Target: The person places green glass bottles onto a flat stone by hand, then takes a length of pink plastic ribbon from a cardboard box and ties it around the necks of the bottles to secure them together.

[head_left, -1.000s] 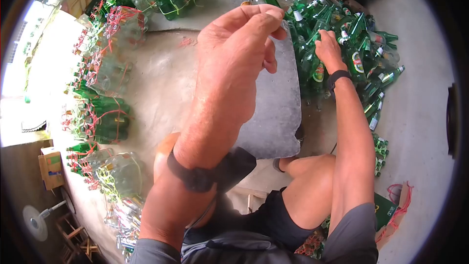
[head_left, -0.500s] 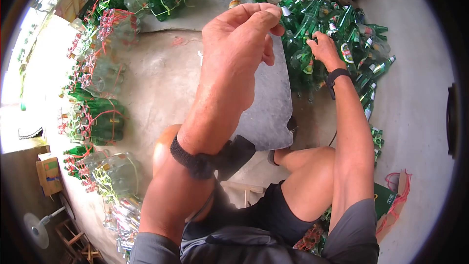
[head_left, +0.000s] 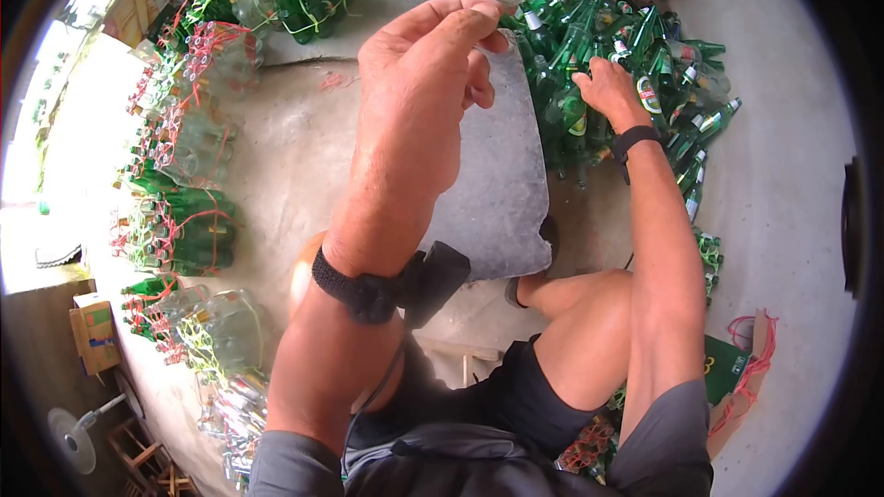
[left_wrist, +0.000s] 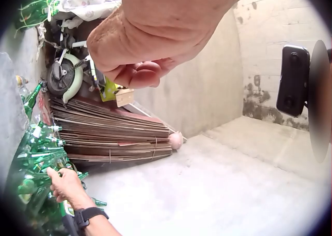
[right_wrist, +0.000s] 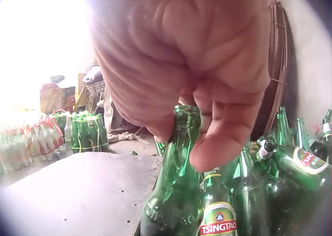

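Note:
My right hand (head_left: 610, 92) is down in a heap of green glass beer bottles (head_left: 575, 32). In the right wrist view, its thumb and fingers curl round the neck of an upright green bottle (right_wrist: 174, 199), whose mouth is just under the palm. Beside that bottle stands another with a Tsingtao label (right_wrist: 219, 220). My left hand (head_left: 419, 60) hangs in the air in front of me, fingers loosely curled and thumb near the index finger. Nothing shows in it. Below it lies a grey board (head_left: 497, 175), partly hidden by the hand and forearm.
Bundles of bottles tied with red and green cord (head_left: 198, 221) line the left side. More tied green bottles (head_left: 310, 0) stand at the back. Stacked flattened cardboard (left_wrist: 114, 135) lies behind the heap. A fan (head_left: 72, 437) and a box (head_left: 95, 331) are at lower left.
The head view has shifted slightly, moving the board and bottles leftward in it. My left hand has drifted a little left. The right hand stays at the heap, its fingers drawn closer together than half a second ago.

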A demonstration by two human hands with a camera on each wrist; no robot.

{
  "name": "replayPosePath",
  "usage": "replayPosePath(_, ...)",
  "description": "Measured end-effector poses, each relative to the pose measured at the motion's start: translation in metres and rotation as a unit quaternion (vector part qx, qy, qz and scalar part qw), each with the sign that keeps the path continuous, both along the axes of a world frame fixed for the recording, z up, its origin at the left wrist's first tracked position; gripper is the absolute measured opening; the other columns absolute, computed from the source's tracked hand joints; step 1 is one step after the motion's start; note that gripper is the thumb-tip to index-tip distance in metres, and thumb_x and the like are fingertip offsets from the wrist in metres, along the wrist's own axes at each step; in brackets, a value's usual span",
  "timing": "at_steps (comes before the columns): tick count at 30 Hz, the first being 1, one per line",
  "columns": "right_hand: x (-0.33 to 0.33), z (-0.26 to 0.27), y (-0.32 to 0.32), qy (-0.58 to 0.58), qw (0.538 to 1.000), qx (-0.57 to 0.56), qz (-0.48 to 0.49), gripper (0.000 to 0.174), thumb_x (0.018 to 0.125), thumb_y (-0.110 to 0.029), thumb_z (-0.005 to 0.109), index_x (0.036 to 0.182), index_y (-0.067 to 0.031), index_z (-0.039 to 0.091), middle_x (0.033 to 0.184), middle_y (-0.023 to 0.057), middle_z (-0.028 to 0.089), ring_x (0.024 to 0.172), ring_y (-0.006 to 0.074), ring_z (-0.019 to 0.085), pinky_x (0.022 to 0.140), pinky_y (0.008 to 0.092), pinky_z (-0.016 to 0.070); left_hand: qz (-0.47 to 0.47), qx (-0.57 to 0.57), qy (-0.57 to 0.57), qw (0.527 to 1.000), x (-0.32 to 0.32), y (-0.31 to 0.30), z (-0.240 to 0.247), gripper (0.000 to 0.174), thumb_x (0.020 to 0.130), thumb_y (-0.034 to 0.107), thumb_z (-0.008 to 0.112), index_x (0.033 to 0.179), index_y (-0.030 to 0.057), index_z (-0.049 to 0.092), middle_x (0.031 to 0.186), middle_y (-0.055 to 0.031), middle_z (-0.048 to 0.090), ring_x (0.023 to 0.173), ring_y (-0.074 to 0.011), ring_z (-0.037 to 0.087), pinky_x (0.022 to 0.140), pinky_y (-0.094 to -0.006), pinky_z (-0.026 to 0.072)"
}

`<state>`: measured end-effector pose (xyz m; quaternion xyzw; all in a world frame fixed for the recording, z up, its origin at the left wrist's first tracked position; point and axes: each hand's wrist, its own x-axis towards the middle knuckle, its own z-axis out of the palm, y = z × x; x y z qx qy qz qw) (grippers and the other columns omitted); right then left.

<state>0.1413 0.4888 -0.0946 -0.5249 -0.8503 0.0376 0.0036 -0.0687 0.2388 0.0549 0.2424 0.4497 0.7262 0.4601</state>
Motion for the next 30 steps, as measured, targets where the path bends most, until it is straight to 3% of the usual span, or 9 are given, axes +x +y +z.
replayPosePath(7, -0.036, 0.059, -0.018, -0.002, 0.995, 0.099, 0.032, 0.037, 0.090, -0.038, 0.068, 0.100, -0.0022, 0.073, 0.106, 0.0260, 0.072, 0.104, 0.0461, 0.067, 0.091, 0.0539, 0.0533, 0.027, 0.013, -0.003, 1.000, -0.018, -0.006, 0.002, 0.022, 0.091, 0.019, 0.070, 0.101, -0.0002, 0.070, 0.084, -0.0048, 0.067, 0.059, -0.0083, 0.054, 0.057, -0.0244, 0.0440)
replayPosePath(13, -0.070, 0.095, -0.043, 0.039, 0.985, 0.151, 0.068, 0.040, 0.091, -0.039, 0.068, 0.095, 0.0006, 0.067, 0.099, 0.0280, 0.071, 0.099, 0.0485, 0.066, 0.086, 0.0559, 0.0529, 0.043, 0.033, -0.019, 0.998, -0.032, -0.009, 0.001, 0.020, 0.092, 0.017, 0.070, 0.101, -0.0012, 0.070, 0.084, -0.0056, 0.066, 0.061, -0.0090, 0.054, 0.057, -0.0253, 0.0454)
replayPosePath(16, -0.091, 0.099, -0.055, 0.085, 0.980, 0.144, 0.109, 0.038, 0.089, -0.037, 0.065, 0.095, 0.0004, 0.072, 0.098, 0.0270, 0.072, 0.096, 0.0460, 0.069, 0.086, 0.0544, 0.0543, 0.049, 0.047, -0.024, 0.997, -0.039, -0.010, -0.001, 0.020, 0.092, 0.016, 0.070, 0.102, -0.0020, 0.070, 0.086, -0.0060, 0.067, 0.062, -0.0091, 0.055, 0.057, -0.0247, 0.0461)
replayPosePath(18, -0.106, 0.101, -0.066, 0.098, 0.982, 0.116, 0.110, 0.039, 0.089, -0.037, 0.065, 0.095, 0.0006, 0.072, 0.098, 0.0269, 0.072, 0.096, 0.0458, 0.069, 0.086, 0.0534, 0.0546, 0.040, 0.036, -0.042, 0.998, -0.045, -0.009, -0.001, 0.011, 0.094, 0.014, 0.072, 0.098, 0.0035, 0.072, 0.083, -0.0004, 0.065, 0.064, -0.0067, 0.054, 0.055, -0.0220, 0.0432)
replayPosePath(20, -0.120, 0.101, -0.075, 0.122, 0.980, 0.080, 0.135, 0.039, 0.089, -0.037, 0.065, 0.095, 0.0003, 0.073, 0.097, 0.0268, 0.072, 0.095, 0.0455, 0.069, 0.085, 0.0527, 0.0549, 0.041, 0.034, -0.042, 0.998, -0.046, -0.009, -0.002, 0.010, 0.094, 0.014, 0.072, 0.098, 0.0039, 0.072, 0.083, -0.0004, 0.065, 0.064, -0.0067, 0.054, 0.055, -0.0221, 0.0432)
replayPosePath(25, -0.155, 0.085, -0.093, 0.188, 0.959, 0.102, 0.188, 0.033, 0.085, -0.032, 0.064, 0.089, 0.0000, 0.074, 0.094, 0.0261, 0.072, 0.093, 0.0434, 0.070, 0.085, 0.0517, 0.0554, 0.051, 0.031, -0.049, 0.997, -0.048, -0.010, -0.002, 0.010, 0.094, 0.013, 0.073, 0.098, 0.0038, 0.072, 0.083, -0.0005, 0.065, 0.063, -0.0068, 0.053, 0.056, -0.0224, 0.0433)
replayPosePath(30, -0.179, 0.078, -0.106, 0.153, 0.962, 0.076, 0.215, 0.030, 0.083, -0.029, 0.066, 0.086, 0.0000, 0.073, 0.089, 0.0252, 0.072, 0.090, 0.0426, 0.071, 0.083, 0.0516, 0.0561, 0.054, 0.017, -0.065, 0.996, -0.048, -0.018, 0.007, 0.014, 0.097, 0.018, 0.069, 0.101, 0.0046, 0.070, 0.082, -0.0014, 0.065, 0.062, -0.0088, 0.057, 0.057, -0.0229, 0.0468)
